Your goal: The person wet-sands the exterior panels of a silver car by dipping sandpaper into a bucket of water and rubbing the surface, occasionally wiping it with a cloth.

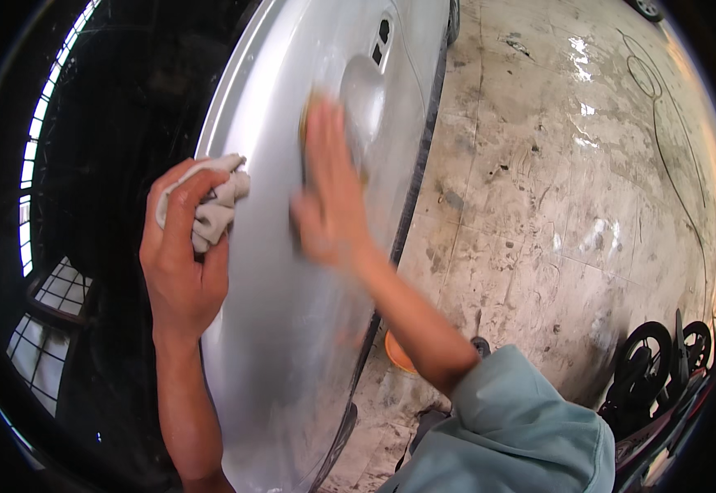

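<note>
A silver car door panel (267, 345) runs from top to bottom through the head view, with the hollow of its handle (363, 90) near the top. My left hand (181, 246) is closed round a crumpled white cloth (214, 209) at the panel's left edge, beside the dark glass. My right hand (329, 189) lies on the panel just below and left of the handle hollow, fingers stretched and blurred by motion. Beneath it shows the edge of a flat yellowish-brown pad (312, 108), pressed against the panel. Most of the pad is hidden under the hand, so its exact kind cannot be told.
Dark, glossy car glass (119, 345) with bright window reflections fills the left. On the right is a wet, stained tiled floor (530, 205) with a thin cable (670, 164). An orange bucket (399, 353) stands partly behind my right arm. Black wheels (647, 361) stand at lower right.
</note>
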The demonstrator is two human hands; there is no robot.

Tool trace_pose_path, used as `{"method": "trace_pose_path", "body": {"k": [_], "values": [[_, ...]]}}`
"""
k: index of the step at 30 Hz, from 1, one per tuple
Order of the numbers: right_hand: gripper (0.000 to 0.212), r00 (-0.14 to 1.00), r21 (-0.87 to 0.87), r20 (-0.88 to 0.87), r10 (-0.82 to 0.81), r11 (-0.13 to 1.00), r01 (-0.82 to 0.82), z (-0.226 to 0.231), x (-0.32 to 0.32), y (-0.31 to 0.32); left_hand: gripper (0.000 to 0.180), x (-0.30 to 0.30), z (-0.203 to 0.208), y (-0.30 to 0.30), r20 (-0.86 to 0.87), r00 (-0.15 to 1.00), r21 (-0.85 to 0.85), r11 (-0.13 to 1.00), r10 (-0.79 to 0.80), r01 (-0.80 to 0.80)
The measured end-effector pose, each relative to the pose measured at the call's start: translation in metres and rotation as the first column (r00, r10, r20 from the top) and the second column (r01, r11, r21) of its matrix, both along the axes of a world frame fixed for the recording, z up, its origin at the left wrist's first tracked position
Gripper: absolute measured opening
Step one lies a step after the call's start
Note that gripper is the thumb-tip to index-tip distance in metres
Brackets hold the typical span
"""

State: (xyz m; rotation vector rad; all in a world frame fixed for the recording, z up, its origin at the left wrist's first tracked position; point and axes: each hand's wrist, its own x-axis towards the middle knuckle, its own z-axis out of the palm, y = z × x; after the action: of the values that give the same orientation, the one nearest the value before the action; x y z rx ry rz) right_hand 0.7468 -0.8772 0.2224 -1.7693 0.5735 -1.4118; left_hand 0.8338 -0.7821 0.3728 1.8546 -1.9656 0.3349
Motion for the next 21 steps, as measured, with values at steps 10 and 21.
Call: {"method": "trace_pose_path", "body": {"k": [10,21], "values": [[0.078,0.998,-0.044,0.019,-0.068,0.997,0.068,0.007,0.008,-0.070,0.046,-0.005,-0.004,-0.011,-0.076,0.997,0.001,1.000,-0.019,0.019],[0.080,0.999,-0.029,0.030,-0.039,0.999,0.040,0.014,0.015,-0.098,0.047,-0.008,-0.003,-0.009,-0.175,0.985,0.010,1.000,0.006,-0.004]]}}
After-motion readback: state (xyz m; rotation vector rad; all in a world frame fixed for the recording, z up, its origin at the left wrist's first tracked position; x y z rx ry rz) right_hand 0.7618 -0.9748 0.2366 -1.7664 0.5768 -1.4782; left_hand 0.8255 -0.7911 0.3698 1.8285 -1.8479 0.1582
